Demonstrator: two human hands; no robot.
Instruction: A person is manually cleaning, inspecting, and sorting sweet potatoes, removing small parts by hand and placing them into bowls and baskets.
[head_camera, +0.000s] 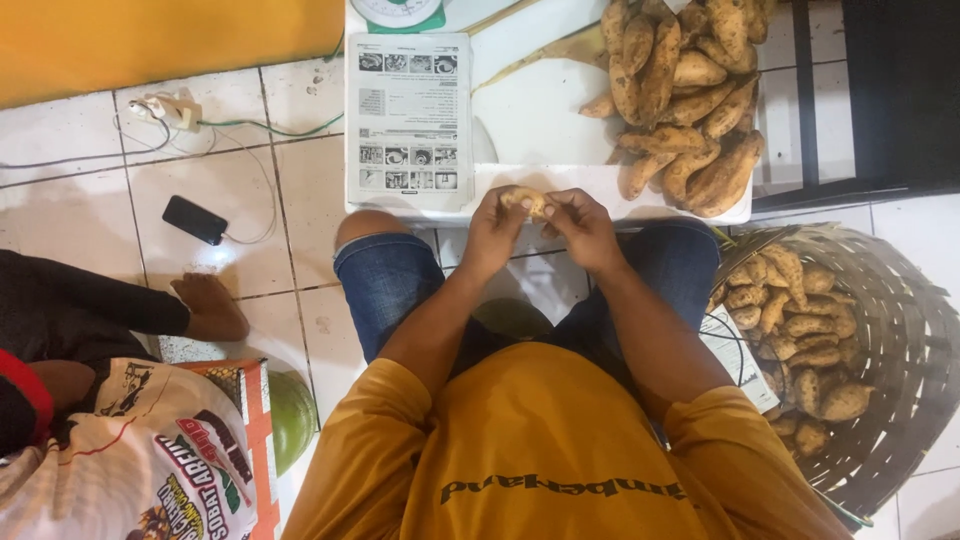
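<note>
Holding one small brown bumpy root with both hands, left hand and right hand, grip closed tight around it, just above the knees, by the white tabletop edge. Big pile of long brown roots lying up there. Many more waiting in the round woven basket.

Table's near edge: bare strip btwn printed sheet at left corner and sweet potato pile at right corner, room to pass. Basket blocks right side; phone w/ cable on floor left.
</note>
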